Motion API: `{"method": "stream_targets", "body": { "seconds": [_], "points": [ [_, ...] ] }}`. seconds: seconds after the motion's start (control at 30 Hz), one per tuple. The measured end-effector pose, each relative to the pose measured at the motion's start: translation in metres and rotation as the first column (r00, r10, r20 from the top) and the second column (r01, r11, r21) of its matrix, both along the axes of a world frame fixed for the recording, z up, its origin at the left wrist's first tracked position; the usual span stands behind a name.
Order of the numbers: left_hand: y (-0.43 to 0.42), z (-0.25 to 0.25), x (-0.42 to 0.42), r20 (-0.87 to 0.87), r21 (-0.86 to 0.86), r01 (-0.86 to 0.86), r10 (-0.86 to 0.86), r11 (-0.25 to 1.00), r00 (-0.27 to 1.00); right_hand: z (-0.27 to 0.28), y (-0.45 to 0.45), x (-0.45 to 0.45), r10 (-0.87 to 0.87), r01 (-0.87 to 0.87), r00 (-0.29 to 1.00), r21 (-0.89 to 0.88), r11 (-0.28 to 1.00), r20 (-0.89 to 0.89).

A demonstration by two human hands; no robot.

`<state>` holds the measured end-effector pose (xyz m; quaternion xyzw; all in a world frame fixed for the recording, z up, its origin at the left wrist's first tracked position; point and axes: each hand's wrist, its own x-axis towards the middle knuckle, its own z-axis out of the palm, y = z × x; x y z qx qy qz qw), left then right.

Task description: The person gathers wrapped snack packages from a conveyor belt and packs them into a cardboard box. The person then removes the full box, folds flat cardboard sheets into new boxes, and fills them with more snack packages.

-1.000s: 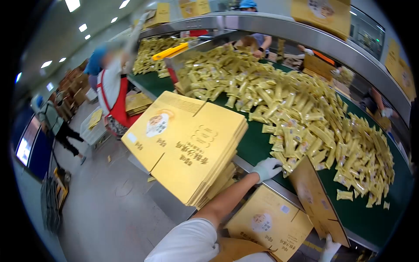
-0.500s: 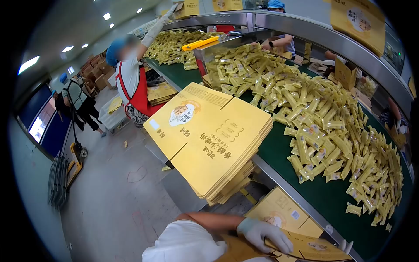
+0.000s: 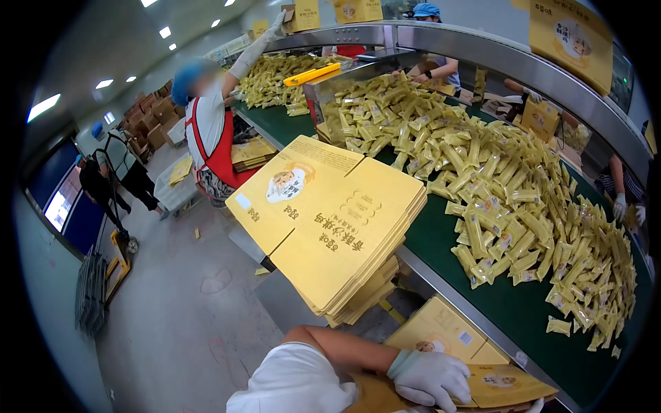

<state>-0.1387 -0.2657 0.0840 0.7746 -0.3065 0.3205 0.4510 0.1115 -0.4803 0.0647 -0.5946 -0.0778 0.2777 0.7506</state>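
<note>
My left hand (image 3: 432, 378), in a white glove, is closed on the edge of a folded cardboard box (image 3: 502, 385) low at the right of my body. Only a bit of my right hand (image 3: 536, 406) shows at the bottom edge, by the box's far end; its fingers are hidden. Beneath and behind this box lies another flat yellow carton (image 3: 441, 327). A stack of flat yellow cartons (image 3: 323, 220) stands in front of me, beside the conveyor. Wrapped snack packets (image 3: 482, 179) are heaped on the green belt (image 3: 441, 255).
A yellow tool (image 3: 312, 74) rests on a metal divider at the belt. One person in a red apron (image 3: 224, 151) reaches up at the left. Other workers stand across the conveyor. A pallet jack (image 3: 118, 265) and two people are at the far left.
My left hand has left the belt's edge and come down onto the box. The box has tipped from upright to nearly flat. The view has turned left.
</note>
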Motion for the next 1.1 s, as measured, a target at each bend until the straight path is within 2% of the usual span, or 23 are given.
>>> {"method": "stream_targets", "body": {
  "seconds": [0.03,0.1,0.17,0.2,0.23,0.27,0.33,0.37,0.4,0.47,0.5,0.6,0.63,0.67,0.7,0.73,0.77,0.8,0.87,0.9,1.0,1.03,1.1],
  "points": [
    [0.0,0.001,0.0,0.014,0.013,-0.004,0.004,1.0,1.0,0.004,-0.006,0.004,0.078,-0.07,0.993,-0.101,0.992,0.083],
    [0.001,-0.017,0.016,0.284,0.158,-0.103,0.054,0.982,0.957,0.04,0.002,-0.005,0.213,-0.166,0.938,-0.185,0.969,0.272],
    [0.003,-0.009,0.017,0.387,0.186,-0.196,0.111,0.963,0.915,0.054,0.007,-0.001,0.334,-0.259,0.838,-0.226,0.939,0.432],
    [0.006,-0.006,0.012,0.356,0.155,-0.225,0.158,0.962,0.921,0.058,0.005,0.002,0.433,-0.355,0.832,-0.268,0.896,0.346],
    [0.007,0.003,0.01,0.323,0.125,-0.255,0.204,0.959,0.924,0.066,0.001,0.014,0.652,-0.428,0.682,-0.542,0.723,0.332],
    [0.007,0.009,0.011,0.234,0.182,-0.396,0.351,0.9,0.907,0.074,0.01,0.01,0.785,-0.414,0.534,-0.711,0.568,0.315],
    [0.021,0.025,0.013,0.035,0.381,-0.428,0.45,0.819,0.892,0.09,0.028,0.0,0.965,-0.255,0.157,-0.936,0.245,0.21],
    [0.022,0.021,0.019,0.034,0.362,-0.467,0.489,0.807,0.871,0.105,0.052,-0.021,0.967,-0.088,-0.072,-0.967,0.238,0.245],
    [0.021,0.011,0.026,-0.07,0.446,-0.395,0.472,0.803,0.879,0.106,0.067,-0.033,0.926,0.081,-0.3,-0.961,0.263,0.228],
    [0.012,-0.008,0.037,-0.279,0.573,-0.227,0.448,0.788,0.849,0.068,0.083,-0.045,0.904,-0.092,-0.274,-0.945,0.314,0.327],
    [0.008,-0.014,0.041,-0.439,0.601,-0.126,0.457,0.789,0.773,0.066,0.088,-0.041,0.909,-0.16,-0.279,-0.948,0.274,0.31],
    [0.016,-0.017,0.053,-0.456,0.708,-0.036,0.496,0.705,0.739,0.09,0.086,-0.011,0.913,-0.519,-0.278,-0.846,0.119,0.299],
    [0.023,-0.02,0.055,-0.453,0.687,-0.069,0.501,0.724,0.738,0.115,0.088,-0.011,0.976,-0.563,-0.219,-0.819,-0.108,0.021],
    [0.021,-0.02,0.057,-0.176,0.684,-0.313,0.565,0.659,0.806,0.116,0.082,-0.007,0.987,-0.642,-0.158,-0.762,-0.087,0.02],
    [0.017,-0.02,0.06,0.112,0.607,-0.538,0.607,0.585,0.787,0.104,0.07,0.0,0.992,-0.719,-0.022,-0.692,0.07,0.123],
    [0.014,-0.018,0.061,0.382,0.462,-0.724,0.622,0.512,0.684,0.086,0.056,0.003,0.954,-0.763,0.139,-0.586,0.273,0.264],
    [0.009,-0.013,0.059,0.361,0.417,-0.777,0.699,0.471,0.617,0.066,0.044,0.004,0.865,-0.751,0.299,-0.459,0.474,0.403],
    [0.007,-0.008,0.06,0.255,0.438,-0.772,0.76,0.461,0.598,0.047,0.035,0.006,0.758,-0.698,0.425,-0.354,0.622,0.495],
    [0.009,0.003,0.059,0.036,0.479,-0.756,0.85,0.446,0.525,0.022,0.027,0.013,0.598,-0.568,0.552,-0.263,0.78,0.581],
    [0.014,0.008,0.061,-0.035,0.46,-0.706,0.805,0.539,0.592,0.019,0.019,0.027,0.693,-0.499,0.596,-0.489,0.715,0.405],
    [0.014,0.028,0.067,-0.37,0.58,-0.437,0.701,0.687,0.61,0.018,0.035,0.02,0.623,-0.47,0.483,-0.418,0.777,0.615],
    [0.013,0.02,0.068,-0.251,0.558,-0.528,0.737,0.64,0.627,0.025,0.039,0.011,0.578,-0.354,0.445,-0.458,0.815,0.684],
    [0.013,0.031,0.065,-0.434,0.506,-0.451,0.669,0.735,0.603,0.043,0.048,-0.006,0.672,-0.092,0.322,-0.685,0.723,0.667]
  ]
}}
